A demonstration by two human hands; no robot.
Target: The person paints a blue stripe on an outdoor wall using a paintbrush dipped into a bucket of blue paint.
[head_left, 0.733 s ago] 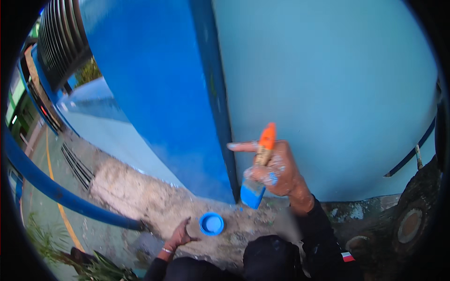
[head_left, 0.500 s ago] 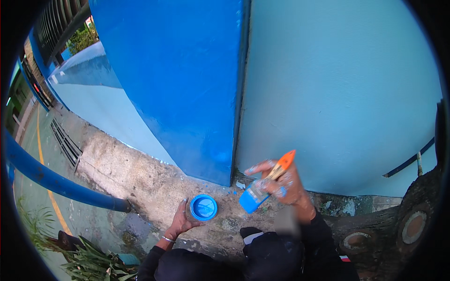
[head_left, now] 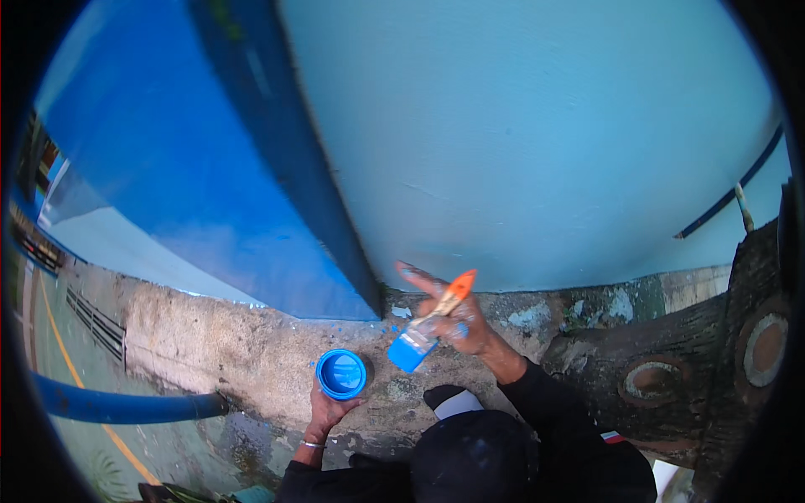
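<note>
The right hand (head_left: 459, 325) is clamped on a flat paintbrush (head_left: 438, 312) with an orange-tipped handle, its index finger stretched out to the left and its skin spotted with paint. The brush's blue-coated bristles slant down toward the person's left, over the ground and apart from the wall. Left of that hand and nearer the person, the left hand (head_left: 329, 412) is closed around the near side of a round blue paint tub (head_left: 341, 396), some of its fingers hidden behind it; pale blue paint shows inside. Whether the tub touches the ground, I cannot tell.

Beneath both hands runs a rough strip of bare concrete (head_left: 218, 339), stained and flecked with blue. Beyond the right hand rises a smooth light-blue wall (head_left: 537, 142), meeting the concrete along a grimy, peeling base. Ahead of the left hand stands a bright-blue pillar (head_left: 193, 176), with a darker, narrow side face (head_left: 277, 126) along the corner where it meets the wall. To the right of the right hand lies a dark tree trunk (head_left: 579, 369) with two round, pale-ringed cut scars. Left of the left hand, a thick blue pipe (head_left: 134, 407) crosses a green floor (head_left: 75, 440) marked with a yellow line (head_left: 65, 345), and beyond it sits a slatted drain grate (head_left: 96, 325)
</note>
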